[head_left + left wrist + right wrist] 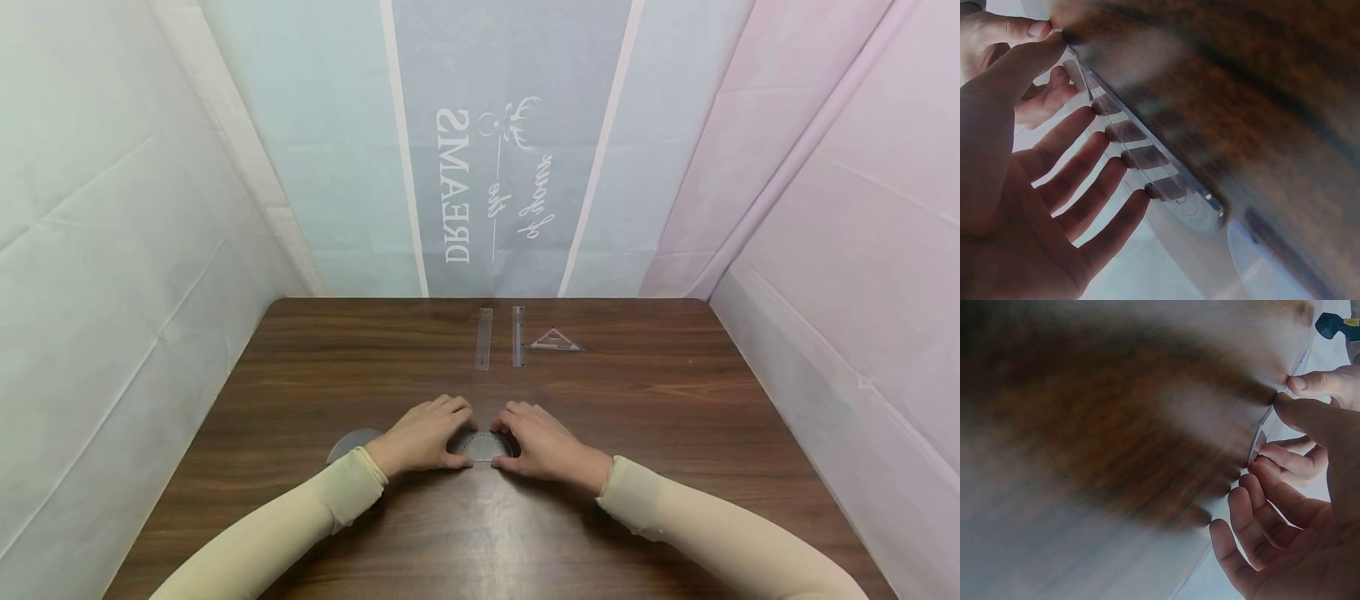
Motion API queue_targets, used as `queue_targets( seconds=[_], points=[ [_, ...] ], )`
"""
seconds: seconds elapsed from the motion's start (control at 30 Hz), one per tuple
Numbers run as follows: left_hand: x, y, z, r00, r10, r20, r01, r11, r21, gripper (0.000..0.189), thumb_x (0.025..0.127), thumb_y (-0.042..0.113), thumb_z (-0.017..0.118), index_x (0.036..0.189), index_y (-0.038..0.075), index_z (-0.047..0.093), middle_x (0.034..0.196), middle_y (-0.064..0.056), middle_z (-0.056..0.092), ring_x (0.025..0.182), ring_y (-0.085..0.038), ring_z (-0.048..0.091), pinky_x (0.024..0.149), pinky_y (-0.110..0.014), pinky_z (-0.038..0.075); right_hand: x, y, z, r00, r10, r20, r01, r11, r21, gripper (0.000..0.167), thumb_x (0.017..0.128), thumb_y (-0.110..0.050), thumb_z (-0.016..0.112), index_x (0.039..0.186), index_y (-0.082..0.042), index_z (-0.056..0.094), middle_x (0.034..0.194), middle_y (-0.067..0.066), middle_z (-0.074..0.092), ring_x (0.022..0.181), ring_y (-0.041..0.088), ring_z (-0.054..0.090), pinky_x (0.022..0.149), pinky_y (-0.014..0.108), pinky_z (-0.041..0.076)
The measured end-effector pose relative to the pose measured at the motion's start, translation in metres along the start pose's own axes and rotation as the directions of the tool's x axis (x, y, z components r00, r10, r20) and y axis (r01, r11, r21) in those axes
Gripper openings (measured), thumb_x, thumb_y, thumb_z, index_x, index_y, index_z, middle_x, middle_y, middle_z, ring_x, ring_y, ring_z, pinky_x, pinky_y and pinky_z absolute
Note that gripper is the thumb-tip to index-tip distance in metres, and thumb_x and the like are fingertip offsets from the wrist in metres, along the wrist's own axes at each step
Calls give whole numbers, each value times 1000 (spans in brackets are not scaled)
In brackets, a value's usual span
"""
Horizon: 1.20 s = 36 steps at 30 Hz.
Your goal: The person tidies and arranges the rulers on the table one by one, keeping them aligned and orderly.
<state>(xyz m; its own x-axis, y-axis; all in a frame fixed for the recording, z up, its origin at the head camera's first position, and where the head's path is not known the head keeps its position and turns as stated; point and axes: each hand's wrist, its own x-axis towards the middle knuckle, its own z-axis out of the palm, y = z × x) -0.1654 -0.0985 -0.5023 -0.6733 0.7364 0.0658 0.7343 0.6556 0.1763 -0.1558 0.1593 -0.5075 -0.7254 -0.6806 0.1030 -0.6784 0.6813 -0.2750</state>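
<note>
A clear protractor [483,447] lies on the brown wooden table [637,375], its straight edge facing me and its curve away. My left hand [431,433] holds its left end, thumb by the straight edge and fingers bent around the curve. At the other end my right hand [543,442] grips it in mirrored fashion. Both thumbs nearly meet at the straight edge. In the left wrist view, the left hand's fingers [1088,175] are spread with tips down at the surface. The right hand's fingers [1257,515] show likewise in the right wrist view.
A grey half-round piece [352,442] sits left of my left wrist, partly hidden by it. Toward the back lie a clear ruler [483,340], a second ruler [518,337] and a clear set square [555,340]. Fabric-covered walls [352,150] enclose the table's back and sides.
</note>
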Motion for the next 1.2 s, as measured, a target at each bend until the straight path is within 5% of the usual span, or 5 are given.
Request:
queue_targets(
  seconds=[0.8,1.2],
  points=[
    [1,0,-1,1000,-2,10,2,1000,2,50,90,53,85,124,19,69,131,1,62,118,-20,60,92,-40,58,-1,0,-1,1000,-12,-3,12,1000,-12,45,90,-46,87,119,-14,73,103,-5,61,92,11,53,84,36,50],
    [4,0,-6,999,-10,47,11,1000,-9,49,94,55,80,127,21,70,130,1,64,119,-20,61,95,-42,58,-2,4,-6,999,6,53,-11,996,91,47,93,-45,84,126,-14,72,112,-3,65,103,12,60,93,40,53]
  ],
)
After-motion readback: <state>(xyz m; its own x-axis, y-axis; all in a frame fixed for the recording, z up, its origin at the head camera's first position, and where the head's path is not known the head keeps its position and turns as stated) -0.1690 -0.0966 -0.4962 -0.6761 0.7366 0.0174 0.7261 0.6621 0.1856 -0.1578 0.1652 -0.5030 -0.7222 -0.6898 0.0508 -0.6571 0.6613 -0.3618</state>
